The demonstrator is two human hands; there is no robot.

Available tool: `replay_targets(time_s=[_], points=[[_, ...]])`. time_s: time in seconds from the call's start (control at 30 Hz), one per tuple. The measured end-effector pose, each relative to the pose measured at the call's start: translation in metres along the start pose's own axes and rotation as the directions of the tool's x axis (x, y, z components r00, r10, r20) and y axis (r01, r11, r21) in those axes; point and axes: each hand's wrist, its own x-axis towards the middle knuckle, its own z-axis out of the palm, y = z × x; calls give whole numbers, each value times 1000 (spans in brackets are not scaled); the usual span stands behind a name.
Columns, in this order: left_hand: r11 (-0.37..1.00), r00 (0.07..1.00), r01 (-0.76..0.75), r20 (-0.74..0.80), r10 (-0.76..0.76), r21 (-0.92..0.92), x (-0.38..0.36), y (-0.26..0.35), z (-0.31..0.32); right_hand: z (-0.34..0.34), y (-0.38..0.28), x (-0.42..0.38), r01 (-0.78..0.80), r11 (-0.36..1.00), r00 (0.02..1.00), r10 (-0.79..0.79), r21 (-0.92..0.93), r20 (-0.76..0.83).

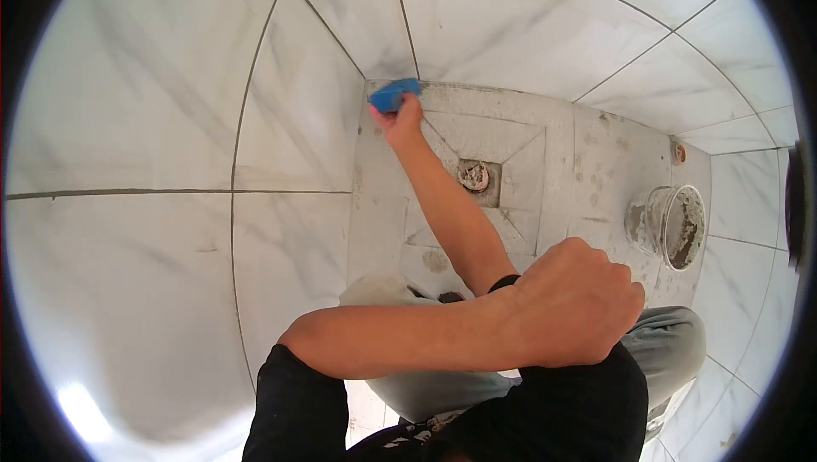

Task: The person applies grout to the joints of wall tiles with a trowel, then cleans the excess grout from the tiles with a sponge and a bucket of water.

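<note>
1. Right arm: extended forward and down from the lower centre, elbow nearly straight, with a dark band where it passes behind the other arm.
2. Right hand [402, 119]: at full reach, fingers curled shut around a blue sponge [394, 94].
3. Left arm: bent sharply at the elbow, forearm lying crosswise from left to right over the right arm.
4. Left hand [572, 302]: closed in a loose fist, knuckles up, holding nothing visible.

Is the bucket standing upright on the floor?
No: the bucket lies tipped on its side by the right wall, its dirty opening facing sideways, far from the right hand holding the blue sponge.
</note>
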Motion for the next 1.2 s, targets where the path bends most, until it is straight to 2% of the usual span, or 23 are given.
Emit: replay_targets(time_s=[0.1, 0.13, 0.2, 0.33, 0.4, 0.47, 0.53, 0.6, 0.63, 0.7, 0.77, 0.83, 0.9, 0.97, 1.03, 1.07, 1.13, 1.17, 1.2], points=[[1000, 999, 10, 39, -11, 6, -2, 3, 4, -20, -23, 21, 74, 995, 997, -72, 66, -34], [1000, 999, 14, 45, -15, 15, -2, 6, 4, -15, -27, 24, 74, 995, 997, -72, 73, -29], [999, 998, 17, 59, -19, 34, -1, 8, 6, 2, -35, 32, 173, 981, 984, -175, 86, 24], [994, 999, 36, 29, -39, 102, -1, 17, 10, 38, -42, 15, 83, 974, 993, -98, 209, 62], [992, 999, 39, 31, -43, 117, 0, 21, 12, 79, -51, -35, 51, 981, 960, -100, 187, 263], [986, 999, 44, -1, -44, 160, 1, 25, 16, 136, -61, -85, 26, 976, 940, -98, 218, 326], [983, 997, 71, 9, -74, 168, 8, 32, 20, 193, -66, -129, -12, 963, 883, -117, 270, 455], [983, 996, 87, 19, -91, 164, 11, 33, 25, 240, -66, -177, 119, 960, 695, -263, 253, 669], [989, 997, 76, -15, -74, 125, 11, 32, 28, 239, -71, -190, 126, 957, 696, -272, 260, 664], [994, 997, 60, -52, -55, 94, 12, 33, 32, 231, -68, -222, 117, 984, 460, -171, 131, 871], [998, 994, 33, -102, -27, 60, 13, 35, 33, 169, -69, -218, -99, 994, 533, 14, 46, 846], [997, 993, 16, -118, -7, 75, 15, 35, 36, 98, -79, -204, -193, 981, 717, 140, 1, 683], [997, 991, 21, -134, -10, 80, 12, 35, 37, 36, -88, -176, -127, 992, 859, 98, 25, 502], [1000, 992, -19, -121, 20, 15, 9, 43, 38, -13, -87, -125, 92, 995, 970, -81, -37, 227], [1000, 996, -20, -87, 21, 8, 8, 45, 40, -46, -90, -78, 230, 973, 967, -232, 27, 108], [999, 998, -33, -48, 34, 16, 7, 46, 40, -48, -92, -67, 237, 971, 966, -238, 26, 104], [999, 997, -43, -68, 43, 13, 7, 47, 40, -47, -94, -44, 351, 936, 917, -345, -10, -201], [999, 995, -47, -91, 48, 10, 6, 48, 41, -47, -91, -26, 351, 936, 916, -345, -4, -203], [999, 996, -44, -82, 46, 18, 11, 51, 40, -44, -88, -5, 395, 917, 855, -387, -50, -344]])
